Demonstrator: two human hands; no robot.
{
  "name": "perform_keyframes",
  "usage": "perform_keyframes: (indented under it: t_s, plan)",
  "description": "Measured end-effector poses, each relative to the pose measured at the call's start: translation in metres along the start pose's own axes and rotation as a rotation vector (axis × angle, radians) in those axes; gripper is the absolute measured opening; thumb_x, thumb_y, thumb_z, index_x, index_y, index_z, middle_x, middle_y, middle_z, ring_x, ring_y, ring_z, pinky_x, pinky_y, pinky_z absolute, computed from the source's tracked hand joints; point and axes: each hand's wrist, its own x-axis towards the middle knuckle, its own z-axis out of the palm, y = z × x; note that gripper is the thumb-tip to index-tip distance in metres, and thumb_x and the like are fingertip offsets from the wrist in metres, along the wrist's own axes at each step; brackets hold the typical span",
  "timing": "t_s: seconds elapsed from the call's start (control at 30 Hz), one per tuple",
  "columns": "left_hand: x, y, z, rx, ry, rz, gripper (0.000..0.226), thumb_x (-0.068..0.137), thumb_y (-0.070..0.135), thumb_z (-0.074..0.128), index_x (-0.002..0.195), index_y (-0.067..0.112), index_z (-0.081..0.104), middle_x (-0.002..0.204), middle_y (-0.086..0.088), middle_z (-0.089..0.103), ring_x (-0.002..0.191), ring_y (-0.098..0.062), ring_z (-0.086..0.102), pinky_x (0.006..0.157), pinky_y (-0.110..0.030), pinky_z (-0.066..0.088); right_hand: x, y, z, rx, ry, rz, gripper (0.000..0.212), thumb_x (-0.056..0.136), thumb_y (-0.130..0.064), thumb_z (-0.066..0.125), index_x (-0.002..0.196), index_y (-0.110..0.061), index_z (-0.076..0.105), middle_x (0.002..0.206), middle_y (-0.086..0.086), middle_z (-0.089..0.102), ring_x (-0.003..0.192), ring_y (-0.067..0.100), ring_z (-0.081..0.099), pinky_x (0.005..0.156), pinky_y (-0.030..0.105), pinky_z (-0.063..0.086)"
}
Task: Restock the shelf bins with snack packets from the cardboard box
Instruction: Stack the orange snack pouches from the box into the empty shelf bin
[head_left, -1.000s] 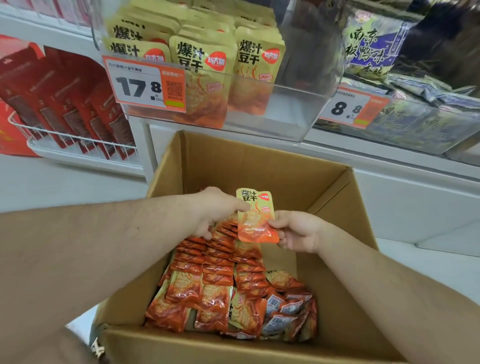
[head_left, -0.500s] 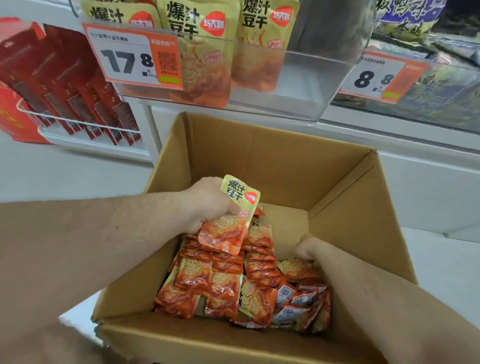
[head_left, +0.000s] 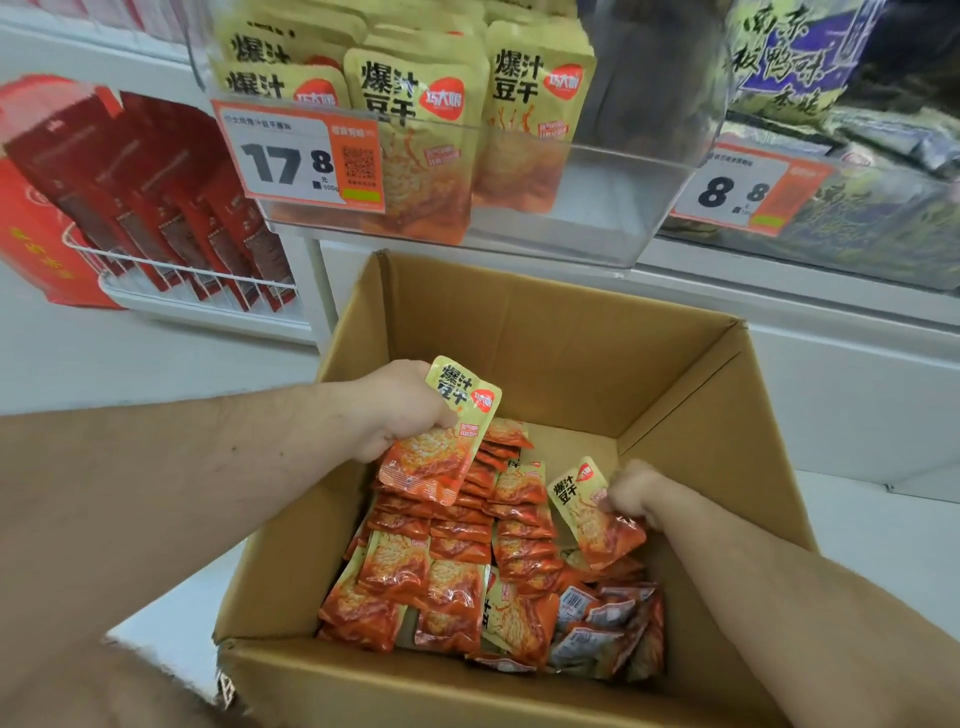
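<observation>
Yellow-and-orange snack packets — one gripped in each hand, left and right.

Over on the left, red packets stand in a row behind a white wire rack, with a big red bag just beside them. Top right, purple-and-green bags are piled above an orange price tag reading 8.8.
</observation>
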Motion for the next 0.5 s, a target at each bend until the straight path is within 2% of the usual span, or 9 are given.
perform_keyframes:
  t_s: [0.07,0.1,0.17,0.23,0.27,0.37,0.4,0.43,0.5]
  plan:
    - [-0.001,-0.003,-0.009,-0.051,0.046,0.017,0.024,0.091,-0.001,0.063,0.110,0.014,0.062,0.102,-0.011,0.073,0.092,-0.028,0.070,0.082,-0.043,0.058,-0.025,-0.011,-0.023,0.219,0.002,-0.087,0.005,0.092,-0.005,0.065,0.090,-0.002,0.061,0.082,0.009,0.065,0.067,0.019,0.060,0.058,0.032,0.049]
    - [-0.003,-0.004,-0.014,-0.082,0.058,0.027,0.024,0.092,-0.001,0.062,0.111,0.013,0.062,0.102,-0.012,0.072,0.093,-0.029,0.070,0.082,-0.044,0.057,-0.039,-0.016,-0.033,0.345,-0.032,-0.145,0.011,0.094,-0.004,0.061,0.084,-0.006,0.057,0.070,0.007,0.061,0.055,0.015,0.050,0.050,0.029,0.038]
    - [-0.012,-0.002,-0.020,-0.136,0.066,0.046,0.025,0.093,-0.003,0.060,0.113,0.011,0.061,0.104,-0.013,0.072,0.095,-0.031,0.069,0.084,-0.045,0.056,-0.071,-0.030,-0.050,0.665,-0.192,-0.292,0.016,0.099,-0.005,0.052,0.084,-0.011,0.052,0.054,0.001,0.057,0.045,0.009,0.033,0.049,0.026,0.020]
    - [-0.023,0.005,-0.025,-0.204,0.026,0.045,0.023,0.092,-0.004,0.058,0.112,0.009,0.059,0.107,-0.015,0.071,0.101,-0.033,0.068,0.092,-0.050,0.053,-0.104,-0.048,-0.061,0.829,-0.294,-0.432,0.012,0.101,-0.008,0.047,0.091,-0.013,0.052,0.052,-0.004,0.057,0.044,0.006,0.031,0.052,0.027,0.016]
    - [-0.029,0.009,-0.027,-0.241,-0.007,0.055,0.027,0.089,-0.004,0.060,0.113,0.008,0.057,0.110,-0.016,0.070,0.105,-0.033,0.066,0.096,-0.052,0.051,-0.120,-0.057,-0.065,0.857,-0.325,-0.488,0.010,0.101,-0.009,0.047,0.094,-0.013,0.052,0.053,-0.005,0.057,0.044,0.005,0.032,0.053,0.027,0.017]
    - [-0.031,0.016,-0.032,-0.364,-0.083,0.105,0.064,0.063,-0.004,0.061,0.126,0.001,0.053,0.129,-0.018,0.060,0.117,-0.034,0.059,0.103,-0.050,0.046,-0.159,-0.084,-0.071,0.847,-0.337,-0.597,0.011,0.099,-0.010,0.051,0.089,-0.015,0.052,0.066,0.003,0.059,0.044,0.006,0.034,0.048,0.023,0.023]
    - [-0.036,0.019,-0.033,-0.407,-0.109,0.116,0.065,0.058,-0.006,0.058,0.122,-0.003,0.053,0.130,-0.018,0.059,0.116,-0.033,0.059,0.101,-0.047,0.048,-0.170,-0.091,-0.072,0.839,-0.317,-0.607,0.014,0.098,-0.009,0.054,0.085,-0.015,0.052,0.071,0.007,0.059,0.044,0.006,0.035,0.046,0.021,0.025]
    - [-0.048,0.025,-0.032,-0.442,-0.130,0.137,0.056,0.058,-0.008,0.053,0.114,-0.005,0.055,0.127,-0.019,0.061,0.111,-0.032,0.061,0.096,-0.046,0.051,-0.179,-0.097,-0.072,0.825,-0.288,-0.611,0.018,0.097,-0.008,0.056,0.081,-0.015,0.052,0.072,0.008,0.059,0.044,0.007,0.035,0.046,0.021,0.026]
    - [-0.074,0.034,-0.028,-0.461,-0.189,0.185,0.045,0.067,-0.013,0.044,0.109,-0.004,0.056,0.119,-0.019,0.066,0.103,-0.033,0.066,0.086,-0.044,0.055,-0.198,-0.108,-0.072,0.771,-0.190,-0.616,0.021,0.095,-0.007,0.059,0.077,-0.016,0.052,0.064,0.002,0.061,0.045,0.008,0.037,0.049,0.024,0.027]
